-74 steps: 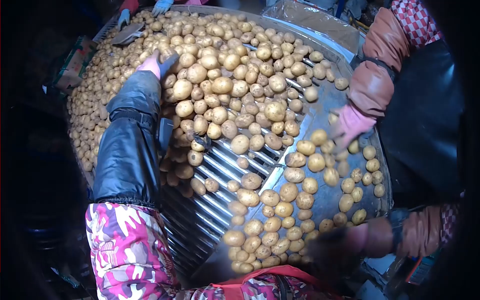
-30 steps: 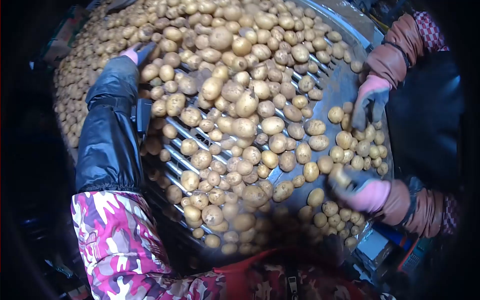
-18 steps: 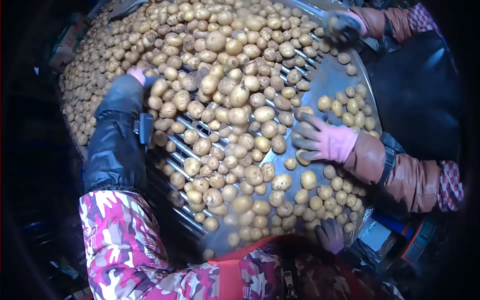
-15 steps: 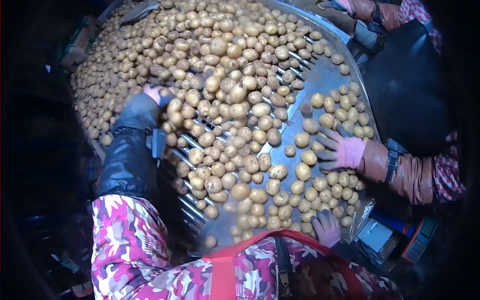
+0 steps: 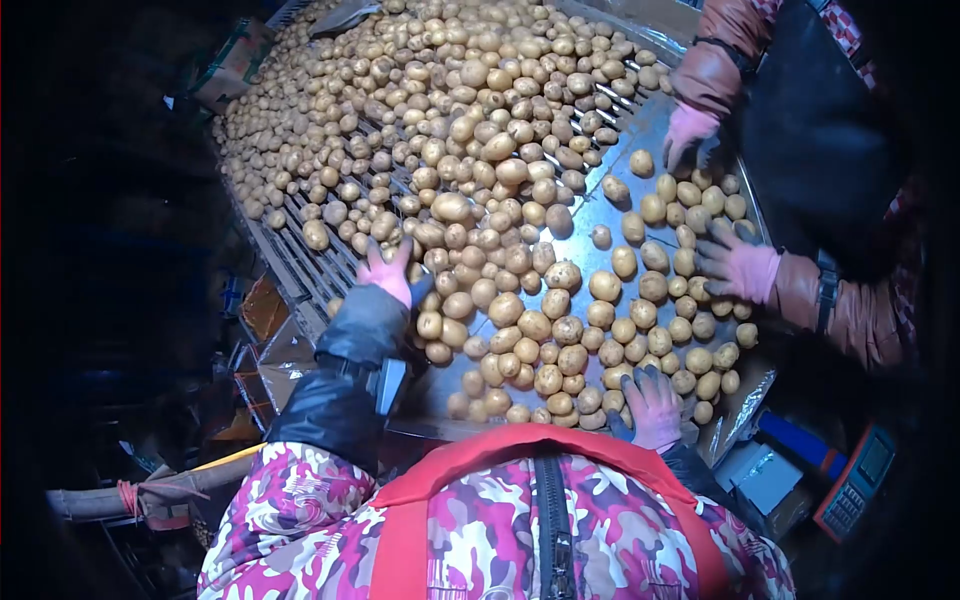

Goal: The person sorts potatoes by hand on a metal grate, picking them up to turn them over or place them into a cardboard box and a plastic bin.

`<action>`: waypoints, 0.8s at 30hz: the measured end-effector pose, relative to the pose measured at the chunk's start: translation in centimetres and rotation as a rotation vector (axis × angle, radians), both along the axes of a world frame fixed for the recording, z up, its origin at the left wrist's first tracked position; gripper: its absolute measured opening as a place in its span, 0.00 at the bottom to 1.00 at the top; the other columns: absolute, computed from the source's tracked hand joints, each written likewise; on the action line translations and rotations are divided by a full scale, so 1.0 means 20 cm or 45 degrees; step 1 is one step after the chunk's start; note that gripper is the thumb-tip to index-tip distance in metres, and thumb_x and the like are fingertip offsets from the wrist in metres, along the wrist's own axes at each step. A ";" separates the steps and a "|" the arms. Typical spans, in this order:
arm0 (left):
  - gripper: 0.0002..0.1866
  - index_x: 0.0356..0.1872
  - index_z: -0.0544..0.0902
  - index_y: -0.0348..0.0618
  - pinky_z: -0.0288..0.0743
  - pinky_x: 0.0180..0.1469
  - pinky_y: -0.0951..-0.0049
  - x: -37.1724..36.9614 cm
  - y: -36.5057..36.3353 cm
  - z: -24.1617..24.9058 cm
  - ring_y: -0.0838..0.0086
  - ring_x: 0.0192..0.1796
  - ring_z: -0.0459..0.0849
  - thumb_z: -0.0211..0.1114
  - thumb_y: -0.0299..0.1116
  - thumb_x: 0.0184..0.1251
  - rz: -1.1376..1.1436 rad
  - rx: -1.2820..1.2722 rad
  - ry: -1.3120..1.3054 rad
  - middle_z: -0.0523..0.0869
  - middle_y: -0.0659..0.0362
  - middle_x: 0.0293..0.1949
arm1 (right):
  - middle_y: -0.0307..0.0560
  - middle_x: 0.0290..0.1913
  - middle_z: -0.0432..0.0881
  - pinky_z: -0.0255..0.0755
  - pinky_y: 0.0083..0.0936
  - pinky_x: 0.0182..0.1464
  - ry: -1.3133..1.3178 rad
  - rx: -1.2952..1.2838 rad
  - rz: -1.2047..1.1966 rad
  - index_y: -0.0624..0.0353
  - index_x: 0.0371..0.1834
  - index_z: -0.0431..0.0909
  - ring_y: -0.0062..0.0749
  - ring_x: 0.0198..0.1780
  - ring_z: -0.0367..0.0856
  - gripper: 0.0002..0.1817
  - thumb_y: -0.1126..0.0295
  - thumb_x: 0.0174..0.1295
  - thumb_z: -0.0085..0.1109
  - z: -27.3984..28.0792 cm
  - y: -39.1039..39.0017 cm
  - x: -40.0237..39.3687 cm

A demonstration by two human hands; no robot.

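Note:
My left hand (image 5: 388, 275), in a pink glove with dark fingers, has its fingers spread against the left flank of a bunch of potatoes (image 5: 450, 207). It lies over the inner edge of the metal slats (image 5: 300, 250). Near the front rim, my right hand (image 5: 655, 410) rests with fingers stretched out beside several potatoes on the smooth metal sheet (image 5: 585, 225). Neither hand is closed round a potato.
Across on the right, a co-worker's pink-gloved hands (image 5: 690, 135) touch potatoes on the sheet. A box (image 5: 232, 65) stands at the far left. Right of my right hand are a grey box (image 5: 760, 478) and a device with a keypad (image 5: 855, 485).
My left hand has moved right and nearer to me, and potatoes have shifted onto the sheet, baring slats on the left. A co-worker's second hand has come onto the potatoes.

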State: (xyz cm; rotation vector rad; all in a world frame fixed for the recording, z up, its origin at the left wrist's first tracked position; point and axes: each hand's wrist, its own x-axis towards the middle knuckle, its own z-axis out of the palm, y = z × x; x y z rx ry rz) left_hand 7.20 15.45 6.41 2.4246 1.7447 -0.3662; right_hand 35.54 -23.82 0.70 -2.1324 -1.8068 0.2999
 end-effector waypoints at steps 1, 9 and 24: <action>0.48 0.82 0.65 0.68 0.66 0.76 0.39 0.02 -0.08 0.04 0.28 0.76 0.64 0.68 0.69 0.62 0.077 -0.089 -0.045 0.57 0.32 0.81 | 0.57 0.65 0.79 0.71 0.58 0.67 0.006 0.017 0.017 0.57 0.66 0.80 0.62 0.67 0.76 0.33 0.51 0.60 0.67 0.00 0.00 0.00; 0.31 0.59 0.84 0.42 0.85 0.53 0.52 0.33 0.12 0.42 0.51 0.52 0.91 0.65 0.60 0.73 -0.337 -0.337 -0.040 0.90 0.42 0.50 | 0.57 0.62 0.80 0.72 0.57 0.62 0.039 0.018 -0.006 0.58 0.61 0.81 0.62 0.66 0.77 0.31 0.50 0.59 0.67 0.03 0.01 0.01; 0.47 0.76 0.76 0.58 0.66 0.79 0.49 1.39 1.27 0.04 0.41 0.76 0.70 0.75 0.69 0.57 -0.208 -0.068 -0.467 0.68 0.35 0.76 | 0.49 0.55 0.86 0.77 0.55 0.60 -0.347 0.034 0.109 0.49 0.54 0.85 0.51 0.58 0.85 0.14 0.62 0.68 0.60 -0.12 -0.06 0.04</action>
